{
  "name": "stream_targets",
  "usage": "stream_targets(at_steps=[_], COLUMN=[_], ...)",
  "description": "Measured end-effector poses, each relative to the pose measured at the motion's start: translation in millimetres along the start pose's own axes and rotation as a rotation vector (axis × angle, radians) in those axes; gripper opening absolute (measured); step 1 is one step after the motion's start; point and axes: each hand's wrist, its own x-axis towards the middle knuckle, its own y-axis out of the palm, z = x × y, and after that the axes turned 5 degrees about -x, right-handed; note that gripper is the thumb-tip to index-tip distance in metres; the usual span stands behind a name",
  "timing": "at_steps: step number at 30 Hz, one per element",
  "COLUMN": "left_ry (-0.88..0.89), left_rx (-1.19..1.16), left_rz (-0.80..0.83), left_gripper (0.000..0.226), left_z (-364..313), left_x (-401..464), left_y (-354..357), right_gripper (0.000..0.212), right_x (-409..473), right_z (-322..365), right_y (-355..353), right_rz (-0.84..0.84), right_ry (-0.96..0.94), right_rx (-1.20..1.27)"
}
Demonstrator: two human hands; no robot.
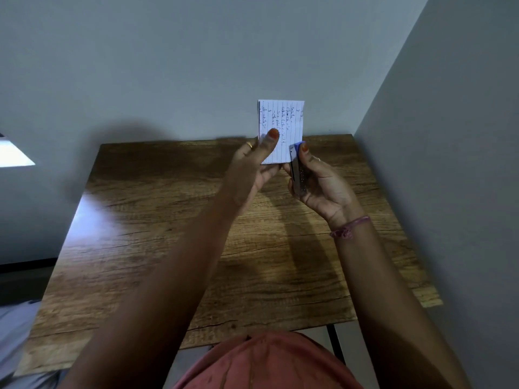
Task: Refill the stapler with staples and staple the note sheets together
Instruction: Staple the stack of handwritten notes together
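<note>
Note sheets (281,127) were held upright above the far edge of the worktop (168,234), pinched at the lower left by the left hand (259,161), thumb pressed on the lined face. A small stapler (296,169) was gripped in the right hand (320,181), fingers closed around it, its blue-tipped nose brought against the lower right corner of the sheets. The stapler's long axis ran near-vertical, nose pointing up and away. The stapling step was judged in hand; refilling appeared done, though no staples were seen. Next, the corner would need seating fully between the jaws before a firm squeeze.
</note>
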Motion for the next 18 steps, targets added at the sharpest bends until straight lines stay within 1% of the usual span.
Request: stream_targets(at_steps=[2, 3, 5, 8, 10, 12, 14, 18], left_ry=[0.016, 0.031, 0.073, 0.12, 0.138, 0.141, 0.144, 0.152], left_rx=[0.023, 0.034, 0.036, 0.024, -0.007, -0.037, -0.068, -0.122], left_rz=[0.014, 0.002, -0.062, -0.149, -0.168, -0.184, -0.19, -0.193], left_gripper=[0.047, 0.049, 0.046, 0.046, 0.042, 0.045, 0.043, 0.039], left_z=[15, 23, 32, 36, 36, 36, 36, 37], left_x=[-7, -9, -9, -5, -3, -3, -4, -6], left_y=[6, 9, 16, 23, 25, 27, 27, 27], right_gripper=[0.024, 0.026, 0.025, 0.013, 0.016, 0.018, 0.013, 0.012], right_x=[0, 0, 0, 0, -1, -1, -1, -1], right_z=[0, -1, -2, -4, -5, -5, -5, -7], right_y=[1, 2, 3, 5, 6, 7, 8, 11], right_rz=[0.032, 0.045, 0.047, 0.026, 0.012, 0.01, 0.005, -0.014], right_ry=[-0.005, -0.006, -0.016, -0.042, -0.049, -0.055, -0.057, -0.055], right_rx=[0.042, 0.064, 0.091, 0.09, 0.105, 0.116, 0.11, 0.125])
